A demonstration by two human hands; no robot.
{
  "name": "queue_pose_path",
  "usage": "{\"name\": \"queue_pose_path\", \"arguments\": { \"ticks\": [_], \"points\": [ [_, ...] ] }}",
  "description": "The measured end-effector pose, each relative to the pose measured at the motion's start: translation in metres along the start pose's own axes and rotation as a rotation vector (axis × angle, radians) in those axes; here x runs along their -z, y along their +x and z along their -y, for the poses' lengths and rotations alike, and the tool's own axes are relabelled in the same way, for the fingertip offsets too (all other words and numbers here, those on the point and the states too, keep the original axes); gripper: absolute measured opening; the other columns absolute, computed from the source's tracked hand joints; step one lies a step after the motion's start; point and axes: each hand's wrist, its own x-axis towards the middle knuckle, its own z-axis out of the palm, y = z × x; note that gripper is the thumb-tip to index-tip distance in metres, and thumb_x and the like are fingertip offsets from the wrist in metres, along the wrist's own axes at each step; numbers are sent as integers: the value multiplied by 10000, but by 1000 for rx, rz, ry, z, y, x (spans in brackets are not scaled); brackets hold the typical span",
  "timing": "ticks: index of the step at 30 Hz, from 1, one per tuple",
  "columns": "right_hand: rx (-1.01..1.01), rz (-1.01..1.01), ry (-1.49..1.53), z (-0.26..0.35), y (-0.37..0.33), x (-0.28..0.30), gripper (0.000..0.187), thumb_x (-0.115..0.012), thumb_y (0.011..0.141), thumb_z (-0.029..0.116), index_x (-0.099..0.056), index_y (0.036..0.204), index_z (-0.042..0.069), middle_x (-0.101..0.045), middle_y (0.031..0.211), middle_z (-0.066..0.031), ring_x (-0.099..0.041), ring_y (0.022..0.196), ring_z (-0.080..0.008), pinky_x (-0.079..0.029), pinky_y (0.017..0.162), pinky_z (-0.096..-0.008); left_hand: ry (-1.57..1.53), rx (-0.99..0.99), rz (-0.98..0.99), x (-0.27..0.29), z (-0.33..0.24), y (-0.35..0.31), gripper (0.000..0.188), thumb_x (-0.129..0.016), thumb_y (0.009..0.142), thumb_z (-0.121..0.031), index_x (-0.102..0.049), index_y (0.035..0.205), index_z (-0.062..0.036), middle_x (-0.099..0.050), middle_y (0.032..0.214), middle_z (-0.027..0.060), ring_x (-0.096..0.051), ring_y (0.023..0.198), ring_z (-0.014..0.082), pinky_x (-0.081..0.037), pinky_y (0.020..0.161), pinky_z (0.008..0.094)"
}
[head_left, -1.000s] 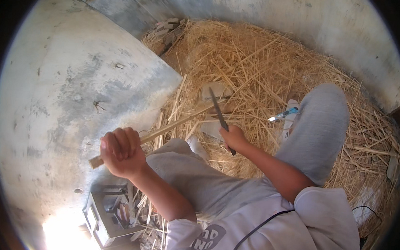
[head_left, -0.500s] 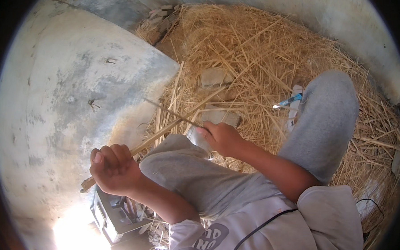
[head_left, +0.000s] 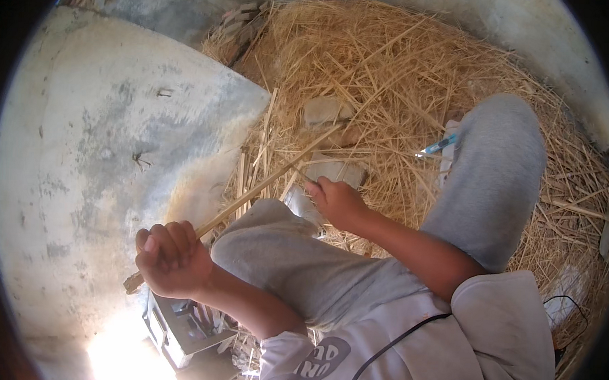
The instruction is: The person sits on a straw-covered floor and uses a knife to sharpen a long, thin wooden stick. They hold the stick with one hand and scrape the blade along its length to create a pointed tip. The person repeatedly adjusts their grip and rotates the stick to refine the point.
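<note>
I sit on straw with my knees drawn up in grey trousers. My left hand (head_left: 172,259) is closed round the near end of a long thin wooden stick (head_left: 271,178), which slants up and to the right across my left knee. My right hand (head_left: 338,202) is closed just beyond that knee, right beside the stick's middle. It grips a knife (head_left: 300,174); only a thin dark sliver of blade shows at the fingertips, touching the stick. The handle is hidden in the fist.
Loose straw (head_left: 391,71) covers the ground ahead. Two flat stones (head_left: 325,109) lie in it, and a blue and white pen-like thing (head_left: 437,147) lies by my right knee. A small open box of tools (head_left: 183,324) stands under my left arm. A grey concrete surface (head_left: 96,147) fills the left.
The knife was raised above the stick with its blade in plain sight; my right hand has come down to the stick and the blade is nearly hidden. My left hand has dropped slightly.
</note>
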Motion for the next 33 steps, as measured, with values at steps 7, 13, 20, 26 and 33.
{"name": "queue_pose_path", "arguments": {
  "ticks": [7, 13, 20, 26, 33],
  "points": [
    [119, -49, -120, -11, -3, -6, 482, -430, 1036, 437, -580, 967, -16, -621, 656, -233, -650, 694, -433, -511, 643, -515, 81, -12, -243, -20, 0, -3, 381, -530, 854, -95, -256, 598, -160, -210, 493, -33, -149, 442, 86, -169, 443, 285],
    [191, 22, -212, 12, -7, -4, 470, -438, 1033, 427, -592, 980, -14, -652, 717, -248, -670, 715, -413, -525, 657, -507, 87, -28, -358, -24, -2, -3, 388, -511, 876, -89, -255, 591, -151, -203, 494, -30, -145, 440, 90, -171, 451, 293],
    [-193, -112, -146, -41, 7, -18, 377, -491, 1030, 359, -582, 977, -3, -634, 670, -227, -660, 657, -407, -506, 601, -482, 113, -25, -235, -25, -5, 5, 392, -516, 864, -90, -254, 583, -166, -198, 479, -31, -124, 432, 86, -164, 445, 291],
    [-59, -110, -73, -42, 12, -20, 530, -411, 1046, 438, -616, 950, -41, -637, 671, -231, -661, 678, -393, -497, 659, -496, 80, -1, -253, -25, -2, 3, 389, -531, 851, -86, -253, 591, -170, -193, 487, -34, -128, 435, 83, -164, 450, 283],
    [52, -44, -57, -2, -6, -13, 500, -437, 1035, 438, -604, 970, -30, -627, 709, -257, -639, 698, -438, -492, 663, -506, 96, -28, -314, -27, -1, 0, 401, -545, 884, -95, -264, 607, -165, -221, 515, -37, -176, 452, 75, -192, 462, 273]
  ]
}}
